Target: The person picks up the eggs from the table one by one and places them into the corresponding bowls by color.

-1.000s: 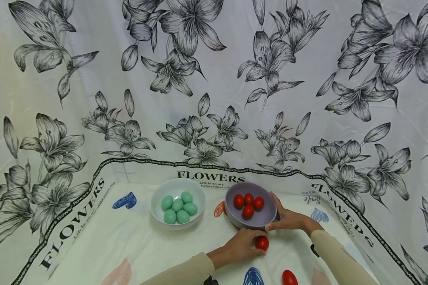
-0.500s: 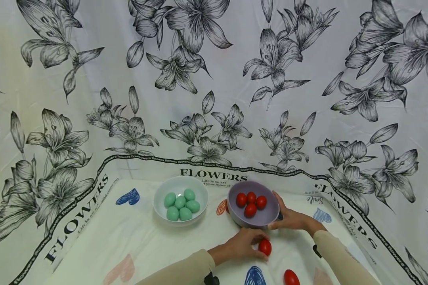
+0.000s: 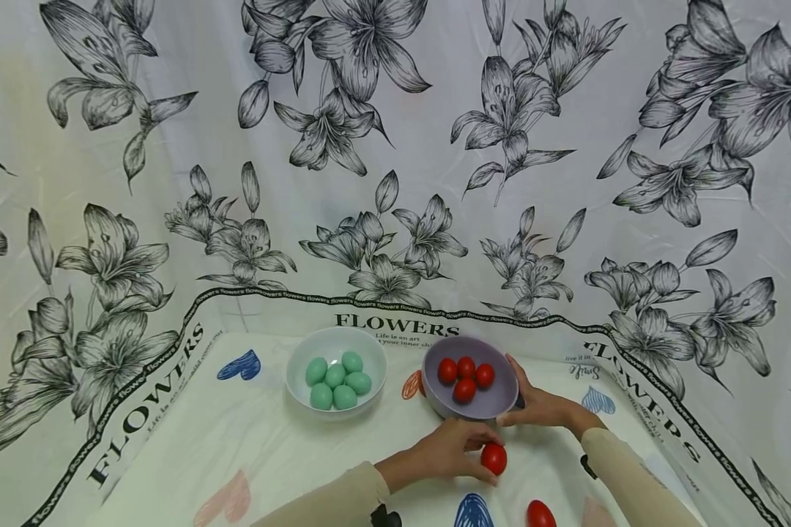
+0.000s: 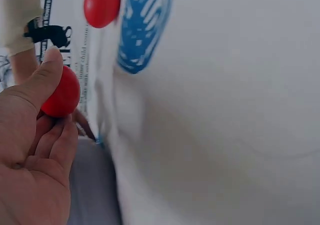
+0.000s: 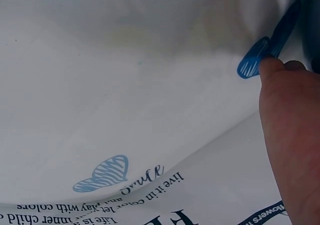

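Between thumb and fingers my left hand [image 3: 444, 452] pinches a red egg [image 3: 494, 460], just in front of the purple bowl [image 3: 469, 407]. The left wrist view shows that egg [image 4: 66, 96] between the thumb and fingertips. Several red eggs [image 3: 464, 390] lie inside the purple bowl. My right hand [image 3: 534, 404] holds this bowl at its right side, thumb low at the front and fingers along the wall. In the right wrist view only part of the right hand [image 5: 287, 140] shows. A loose red egg [image 3: 540, 514] lies on the cloth near the bottom edge.
Left of the purple bowl stands a white bowl [image 3: 336, 413] with several pale green eggs [image 3: 335, 375]. A white printed cloth [image 3: 290, 461] covers the table, and a flowered curtain [image 3: 395, 146] rises behind it.
My left hand has drawn the red egg slightly away from the purple bowl, towards the front right. The right hand stays on the bowl. The head view has shifted a little.
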`<state>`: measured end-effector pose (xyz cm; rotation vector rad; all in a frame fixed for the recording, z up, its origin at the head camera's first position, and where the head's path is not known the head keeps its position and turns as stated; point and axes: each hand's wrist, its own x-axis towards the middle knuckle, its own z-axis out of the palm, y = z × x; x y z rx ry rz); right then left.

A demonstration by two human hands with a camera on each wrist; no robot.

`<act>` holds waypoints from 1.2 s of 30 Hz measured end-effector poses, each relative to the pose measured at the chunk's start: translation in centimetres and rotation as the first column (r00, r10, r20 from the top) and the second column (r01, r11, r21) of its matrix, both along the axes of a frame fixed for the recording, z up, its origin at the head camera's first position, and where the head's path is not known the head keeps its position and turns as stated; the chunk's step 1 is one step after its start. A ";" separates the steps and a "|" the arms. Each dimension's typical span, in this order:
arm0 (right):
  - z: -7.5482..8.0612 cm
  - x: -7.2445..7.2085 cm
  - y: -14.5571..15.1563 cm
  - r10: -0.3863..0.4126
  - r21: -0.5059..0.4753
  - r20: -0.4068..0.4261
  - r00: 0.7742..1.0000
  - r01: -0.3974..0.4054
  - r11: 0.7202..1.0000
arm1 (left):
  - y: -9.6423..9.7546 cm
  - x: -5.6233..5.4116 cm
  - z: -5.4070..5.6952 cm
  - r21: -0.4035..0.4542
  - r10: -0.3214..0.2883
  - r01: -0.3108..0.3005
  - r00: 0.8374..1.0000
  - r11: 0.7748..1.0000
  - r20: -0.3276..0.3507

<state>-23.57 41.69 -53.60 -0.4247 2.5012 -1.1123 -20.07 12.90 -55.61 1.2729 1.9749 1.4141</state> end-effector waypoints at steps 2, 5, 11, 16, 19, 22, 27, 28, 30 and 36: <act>0.1 0.1 0.1 -0.005 0.010 0.004 1.000 0.005 1.000 | -0.3 -0.1 0.9 0.001 -0.004 0.004 1.000 1.000 0.000; 0.3 0.2 0.3 -0.012 0.027 0.003 1.000 0.012 1.000 | -0.8 -0.6 2.7 0.020 0.008 -0.007 0.999 1.000 -0.041; 0.5 0.3 0.7 -0.022 0.029 0.005 1.000 0.022 0.999 | -2.1 -3.2 6.3 -0.019 0.151 -0.159 0.961 0.987 -0.231; 0.5 0.5 1.0 -0.038 0.021 0.031 0.999 0.038 0.999 | -2.5 -5.8 7.6 -0.139 0.255 -0.320 0.900 0.937 -0.353; 0.2 0.6 1.2 -0.046 0.022 0.040 0.998 0.046 0.999 | -2.1 -7.2 7.3 -0.241 0.264 -0.375 0.882 0.895 -0.390; -0.2 0.6 1.3 -0.045 0.017 0.043 0.998 0.044 0.999 | -1.2 -8.1 6.6 -0.339 0.244 -0.412 0.863 0.846 -0.442; -0.3 0.5 1.3 -0.029 -0.005 0.041 0.999 0.029 1.000 | 0.9 -7.8 6.6 -0.441 0.194 -0.524 0.775 0.728 -0.602; -0.3 0.5 1.2 -0.028 -0.007 0.039 0.999 0.028 1.000 | 1.3 -7.6 6.8 -0.445 0.185 -0.547 0.754 0.709 -0.631; -0.1 0.4 1.1 -0.027 -0.012 0.036 0.999 0.027 1.000 | 2.0 -7.3 6.8 -0.449 0.175 -0.588 0.717 0.673 -0.675; 0.0 0.0 0.4 -0.020 -0.003 0.032 0.999 0.020 1.000 | 2.8 -6.6 6.4 -0.471 0.158 -0.664 0.660 0.582 -0.735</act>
